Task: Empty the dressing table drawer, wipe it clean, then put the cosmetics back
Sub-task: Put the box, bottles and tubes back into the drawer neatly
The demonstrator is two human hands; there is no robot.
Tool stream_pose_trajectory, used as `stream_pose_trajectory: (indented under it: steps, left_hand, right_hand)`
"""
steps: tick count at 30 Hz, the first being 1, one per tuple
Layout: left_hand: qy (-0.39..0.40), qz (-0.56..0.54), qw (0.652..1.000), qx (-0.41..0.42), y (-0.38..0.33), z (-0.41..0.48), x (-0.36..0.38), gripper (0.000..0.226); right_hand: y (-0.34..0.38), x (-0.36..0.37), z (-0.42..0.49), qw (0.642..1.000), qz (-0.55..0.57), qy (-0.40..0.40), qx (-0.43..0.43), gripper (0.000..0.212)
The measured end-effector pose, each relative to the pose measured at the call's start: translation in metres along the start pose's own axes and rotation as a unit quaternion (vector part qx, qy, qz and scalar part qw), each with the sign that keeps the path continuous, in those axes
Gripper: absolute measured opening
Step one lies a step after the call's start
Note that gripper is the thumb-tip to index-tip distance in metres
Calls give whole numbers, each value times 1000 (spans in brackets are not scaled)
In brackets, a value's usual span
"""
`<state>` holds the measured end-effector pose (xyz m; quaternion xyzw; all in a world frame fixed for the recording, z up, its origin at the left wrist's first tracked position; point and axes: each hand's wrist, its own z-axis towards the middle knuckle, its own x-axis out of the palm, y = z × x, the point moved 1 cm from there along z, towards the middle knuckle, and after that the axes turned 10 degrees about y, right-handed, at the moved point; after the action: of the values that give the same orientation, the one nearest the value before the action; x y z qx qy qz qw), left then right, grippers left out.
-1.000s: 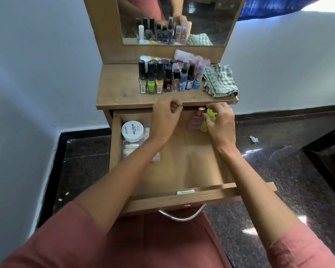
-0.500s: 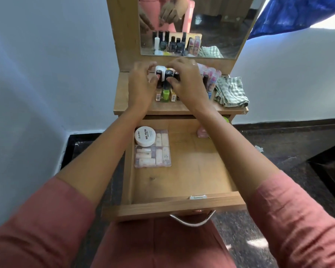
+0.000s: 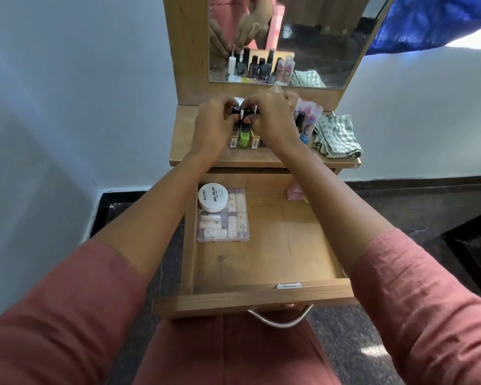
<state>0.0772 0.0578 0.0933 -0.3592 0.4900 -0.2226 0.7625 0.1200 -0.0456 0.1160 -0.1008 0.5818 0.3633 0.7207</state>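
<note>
Both hands are up on the worktop [image 3: 195, 147], in the upper middle of the frame, closed from either side round a cluster of small black-capped bottles [image 3: 245, 136]. The left hand [image 3: 213, 126] curls its fingers over the caps on the cluster's left. The right hand [image 3: 274, 118] curls over those on its right and has a ring on one finger. The two hands' fingertips nearly meet above the caps. A green bottle shows between the wrists with a yellow one on each side, all upright on the worktop. Just right of the right hand stand pink tubes [image 3: 310, 118], and beyond them lies a checked cloth [image 3: 336, 136]. The drawer [image 3: 247, 301] stands pulled open below, mid-frame. In its upper left corner a white jar [image 3: 213, 197] sits on a clear box [image 3: 225, 226]. At its upper right a pink bottle [image 3: 292, 191] shows beside the right forearm. The mirror [image 3: 317, 37] above reflects hands and bottles.
</note>
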Motion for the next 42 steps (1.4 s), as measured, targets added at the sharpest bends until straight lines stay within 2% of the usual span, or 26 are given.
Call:
stream_pose_trajectory:
  steps: [7,14,25,31,42]
  left_hand:
    - [7,-2,1000,24,-10,-20,-13,18]
    - [66,-39,997,27,-17,-47,-7,18]
    - [133,-14,991,18,-11,-71,71,14]
    - [126,-16,992,-7,-3,-68,109,17]
    - [103,28,994,-17,6,-62,131,21]
  right_hand:
    - [0,-10,-15,996,85,3,-25,23]
    - [-7,-23,-52,984,159,73,-18,24]
    - [-62,1,-94,985,129,104,52,22]
    - [-88,26,-100,984,107,109,87,27]
    - [-101,53,-100,991,35,103,82,28]
